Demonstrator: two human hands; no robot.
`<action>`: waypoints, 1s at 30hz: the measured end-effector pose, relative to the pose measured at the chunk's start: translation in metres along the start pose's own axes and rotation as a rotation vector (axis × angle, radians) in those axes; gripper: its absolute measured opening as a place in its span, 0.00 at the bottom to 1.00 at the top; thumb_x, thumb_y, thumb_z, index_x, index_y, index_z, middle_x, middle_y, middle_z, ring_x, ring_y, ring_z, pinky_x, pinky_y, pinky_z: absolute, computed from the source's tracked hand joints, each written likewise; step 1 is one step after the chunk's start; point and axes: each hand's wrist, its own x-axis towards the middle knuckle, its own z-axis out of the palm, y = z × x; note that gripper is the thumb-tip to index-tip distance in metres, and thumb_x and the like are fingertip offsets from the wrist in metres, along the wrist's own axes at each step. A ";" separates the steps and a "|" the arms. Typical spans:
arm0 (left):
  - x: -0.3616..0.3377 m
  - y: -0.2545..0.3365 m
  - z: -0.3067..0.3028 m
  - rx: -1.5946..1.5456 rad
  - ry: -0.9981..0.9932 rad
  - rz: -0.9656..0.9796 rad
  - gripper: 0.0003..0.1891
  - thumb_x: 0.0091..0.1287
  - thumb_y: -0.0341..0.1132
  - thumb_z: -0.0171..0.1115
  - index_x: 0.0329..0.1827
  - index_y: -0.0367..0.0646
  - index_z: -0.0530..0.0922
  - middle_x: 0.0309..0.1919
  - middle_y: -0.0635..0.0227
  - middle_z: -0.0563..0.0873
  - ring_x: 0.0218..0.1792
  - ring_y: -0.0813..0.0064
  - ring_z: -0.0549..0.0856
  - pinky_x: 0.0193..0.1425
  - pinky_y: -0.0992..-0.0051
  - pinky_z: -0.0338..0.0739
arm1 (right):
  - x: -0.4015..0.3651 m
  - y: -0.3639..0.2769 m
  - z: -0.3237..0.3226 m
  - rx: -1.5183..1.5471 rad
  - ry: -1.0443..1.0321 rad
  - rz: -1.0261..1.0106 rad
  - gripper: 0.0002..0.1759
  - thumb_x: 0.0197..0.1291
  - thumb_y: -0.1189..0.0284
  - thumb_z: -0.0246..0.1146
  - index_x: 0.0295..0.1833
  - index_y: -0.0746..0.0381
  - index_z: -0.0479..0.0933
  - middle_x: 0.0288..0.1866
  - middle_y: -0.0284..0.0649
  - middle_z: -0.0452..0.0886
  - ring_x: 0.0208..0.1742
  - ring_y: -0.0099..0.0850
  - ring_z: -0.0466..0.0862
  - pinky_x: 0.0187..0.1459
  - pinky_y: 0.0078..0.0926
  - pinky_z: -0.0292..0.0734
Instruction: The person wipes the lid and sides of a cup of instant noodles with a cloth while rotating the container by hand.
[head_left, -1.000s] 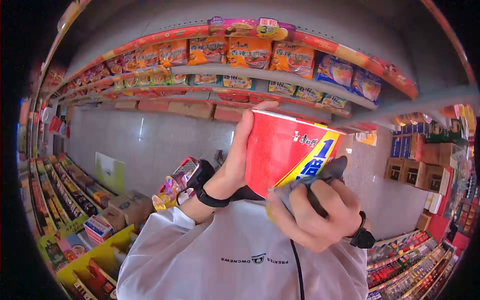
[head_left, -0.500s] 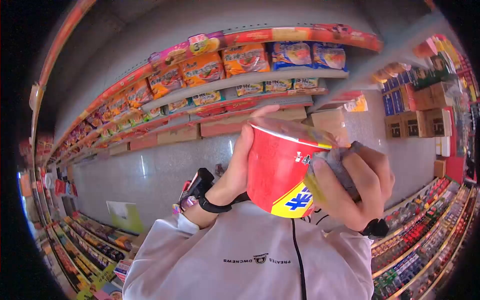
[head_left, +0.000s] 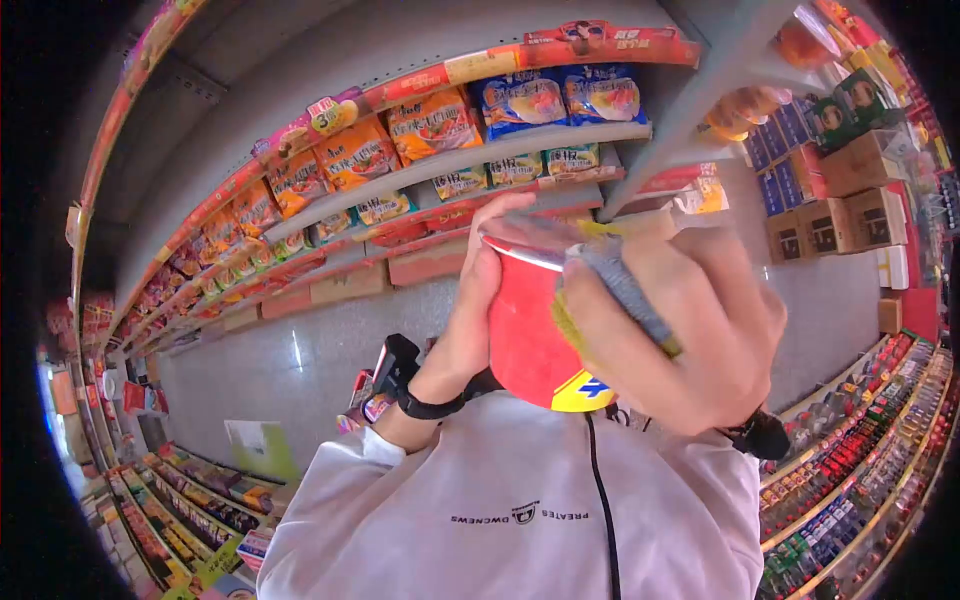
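A red cup-shaped tub (head_left: 525,335) with a yellow and blue band near its base is tilted in front of my chest. My left hand (head_left: 478,290) wraps round its left side, fingers behind the rim. Bunched in my right hand (head_left: 680,325) is a grey and yellow cloth (head_left: 625,290), pressed against the rim and right side of the tub. The right fingers are curled and slightly blurred, and they hide part of the tub.
Ahead runs a shelf (head_left: 590,135) with orange noodle packets (head_left: 355,152) and blue packets (head_left: 603,95). Cardboard boxes (head_left: 875,220) are stacked at the right. Shelves of bottles (head_left: 850,450) stand at the lower right, and more goods at the lower left.
My right hand and the cloth have moved up and left to the tub's rim, covering more of its printed side. The view has shifted, so the shelf packets appear further left.
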 end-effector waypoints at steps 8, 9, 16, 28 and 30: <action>0.001 -0.018 0.009 -0.281 -0.008 -0.159 0.47 0.71 0.76 0.38 0.76 0.42 0.62 0.67 0.47 0.77 0.66 0.53 0.80 0.72 0.56 0.74 | -0.047 0.035 -0.001 0.281 0.268 0.074 0.29 0.27 0.67 0.74 0.45 0.59 0.86 0.41 0.44 0.79 0.32 0.37 0.79 0.31 0.27 0.77; 0.000 -0.021 0.011 -0.282 0.001 -0.161 0.47 0.71 0.76 0.38 0.76 0.42 0.62 0.67 0.47 0.77 0.66 0.53 0.80 0.72 0.56 0.74 | -0.054 0.036 -0.003 0.322 0.261 0.105 0.29 0.28 0.68 0.77 0.46 0.60 0.87 0.41 0.45 0.78 0.32 0.38 0.79 0.30 0.29 0.76; -0.003 -0.034 0.036 -0.711 -0.055 -0.172 0.46 0.71 0.70 0.49 0.79 0.41 0.59 0.68 0.43 0.75 0.66 0.46 0.79 0.71 0.52 0.76 | -0.088 0.048 -0.010 0.428 0.208 0.075 0.24 0.55 0.58 0.73 0.51 0.64 0.84 0.48 0.50 0.74 0.36 0.39 0.75 0.36 0.37 0.69; -0.003 -0.043 0.059 -0.568 -0.034 -0.254 0.52 0.69 0.79 0.31 0.82 0.43 0.53 0.74 0.51 0.71 0.72 0.59 0.75 0.76 0.60 0.71 | -0.091 0.064 -0.029 0.371 0.234 0.051 0.22 0.54 0.61 0.70 0.50 0.65 0.85 0.49 0.50 0.76 0.39 0.42 0.77 0.39 0.38 0.73; -0.008 -0.036 0.065 -0.461 -0.030 -0.164 0.45 0.75 0.70 0.42 0.80 0.39 0.58 0.67 0.61 0.76 0.68 0.66 0.79 0.72 0.65 0.74 | -0.091 0.068 -0.031 0.354 0.220 0.054 0.22 0.51 0.63 0.71 0.50 0.65 0.85 0.49 0.50 0.77 0.40 0.43 0.78 0.40 0.39 0.73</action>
